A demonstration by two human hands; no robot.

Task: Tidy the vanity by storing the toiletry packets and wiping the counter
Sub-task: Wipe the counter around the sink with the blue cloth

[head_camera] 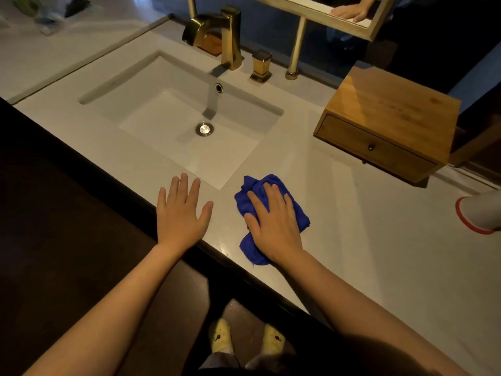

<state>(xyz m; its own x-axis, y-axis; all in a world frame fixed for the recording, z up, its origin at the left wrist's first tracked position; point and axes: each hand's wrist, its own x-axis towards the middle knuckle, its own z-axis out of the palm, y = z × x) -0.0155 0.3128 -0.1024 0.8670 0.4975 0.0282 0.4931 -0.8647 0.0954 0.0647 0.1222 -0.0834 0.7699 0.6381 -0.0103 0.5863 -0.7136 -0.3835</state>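
- The blue cloth (271, 213) is a crumpled, deep-coloured rag, bunched into folds, lying on the pale counter (379, 253) at about 5 o'clock from the sink (176, 118), close to the counter's dark front edge
- The right hand (273, 226) lies flat on top of the cloth, fingers spread and pressing down, palm covering its middle; cloth shows beyond the fingertips at 12 o'clock and under the wrist at 7 o'clock
- The left hand (181, 213) is wide and flat with nothing in it, fingers splayed, over the counter's front strip at 9 o'clock from the cloth, its fingertips just short of the sink's near rim
- A wooden drawer box (385, 126) stands on the counter at 1 o'clock from the cloth, well apart, its drawer closed
- A white object with a red rim (477, 215) lies at 3 o'clock, at the frame's right edge
- Between cloth, box and that object the counter is bare and open
- The gold faucet (217, 36) and a gold handle (261, 66) sit behind the sink at 12 o'clock
- Toiletry packets cannot be made out; blurred items lie far off at 10 o'clock
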